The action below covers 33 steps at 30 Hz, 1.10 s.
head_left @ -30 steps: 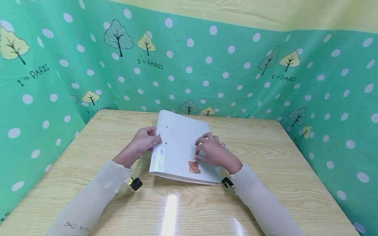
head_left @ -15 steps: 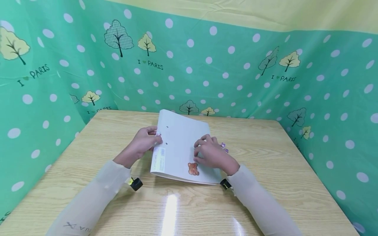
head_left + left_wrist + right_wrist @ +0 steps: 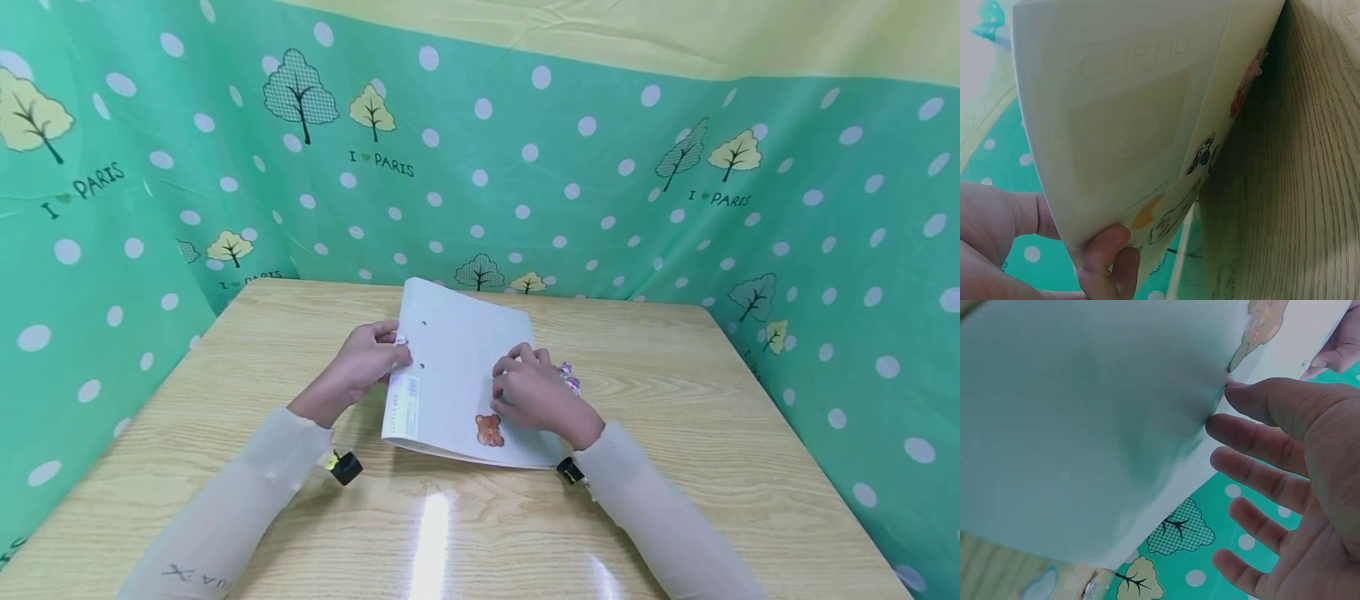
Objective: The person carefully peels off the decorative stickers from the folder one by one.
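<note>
A white clip file [image 3: 457, 342] lies slightly tilted on the table, cover up. My left hand [image 3: 362, 358] grips its left spine edge, thumb on top; in the left wrist view, fingers [image 3: 1107, 253] curl against the sticker-decorated side printed "CLIP FILE". A brown bear sticker [image 3: 490, 430] sits low on the cover. Above it is my right hand [image 3: 536, 392], fingers bent. In the right wrist view, thumb and index fingertips pinch a small thin piece, apparently a sticker [image 3: 1221, 394], against the cover, its picture unclear. The other fingers are spread apart from the cover.
Small purple-and-white pieces [image 3: 570, 382] show just beyond my right hand, by the file's right edge. The wooden table [image 3: 660, 375] extends around the file. Green polka-dot cloth [image 3: 600, 208] hangs behind and on both sides.
My right hand has shifted slightly left and down, and its thumb and index finger are closer together. More of the purple pieces beside it show. The left hand keeps its grip.
</note>
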### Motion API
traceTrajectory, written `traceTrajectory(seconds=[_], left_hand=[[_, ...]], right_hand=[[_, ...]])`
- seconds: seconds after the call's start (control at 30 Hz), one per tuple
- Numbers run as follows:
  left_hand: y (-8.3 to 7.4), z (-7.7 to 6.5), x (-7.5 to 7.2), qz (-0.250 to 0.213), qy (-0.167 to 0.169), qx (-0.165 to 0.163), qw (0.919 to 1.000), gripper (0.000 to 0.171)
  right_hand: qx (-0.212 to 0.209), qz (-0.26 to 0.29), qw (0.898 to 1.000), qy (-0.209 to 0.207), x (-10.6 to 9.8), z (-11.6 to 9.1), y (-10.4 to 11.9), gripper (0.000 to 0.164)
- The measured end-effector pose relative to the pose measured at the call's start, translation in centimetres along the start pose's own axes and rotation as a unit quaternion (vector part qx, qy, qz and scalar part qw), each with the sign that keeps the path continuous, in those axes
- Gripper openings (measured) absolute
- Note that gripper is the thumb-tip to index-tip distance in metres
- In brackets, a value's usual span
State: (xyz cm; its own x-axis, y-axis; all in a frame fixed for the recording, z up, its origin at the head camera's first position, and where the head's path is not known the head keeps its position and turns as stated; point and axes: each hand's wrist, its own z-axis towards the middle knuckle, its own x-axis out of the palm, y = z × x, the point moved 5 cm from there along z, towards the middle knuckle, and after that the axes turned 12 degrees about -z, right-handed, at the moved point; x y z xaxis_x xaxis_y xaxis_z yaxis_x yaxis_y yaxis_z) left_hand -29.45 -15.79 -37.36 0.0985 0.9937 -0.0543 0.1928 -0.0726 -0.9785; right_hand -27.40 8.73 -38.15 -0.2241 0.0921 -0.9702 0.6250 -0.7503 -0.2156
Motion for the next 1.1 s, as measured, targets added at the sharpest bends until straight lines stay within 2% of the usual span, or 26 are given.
traceTrajectory(seconds=[0.4,0.7,1.1], left_hand=[[0.01,0.00,-0.18,-0.009,-0.004,-0.001,1.0000,0.076],[0.06,-0.04,-0.17,-0.007,-0.003,-0.003,1.0000,0.077],[0.19,0.04,-0.05,-0.006,-0.004,-0.004,1.0000,0.078]], right_hand=[[-0.014,-0.031,0.999,-0.032,-0.34,0.08,0.51,0.011],[0.013,-0.026,0.999,-0.021,-0.34,-0.01,0.19,0.011],[0.011,0.007,1.000,-0.022,0.28,0.06,0.19,0.011]])
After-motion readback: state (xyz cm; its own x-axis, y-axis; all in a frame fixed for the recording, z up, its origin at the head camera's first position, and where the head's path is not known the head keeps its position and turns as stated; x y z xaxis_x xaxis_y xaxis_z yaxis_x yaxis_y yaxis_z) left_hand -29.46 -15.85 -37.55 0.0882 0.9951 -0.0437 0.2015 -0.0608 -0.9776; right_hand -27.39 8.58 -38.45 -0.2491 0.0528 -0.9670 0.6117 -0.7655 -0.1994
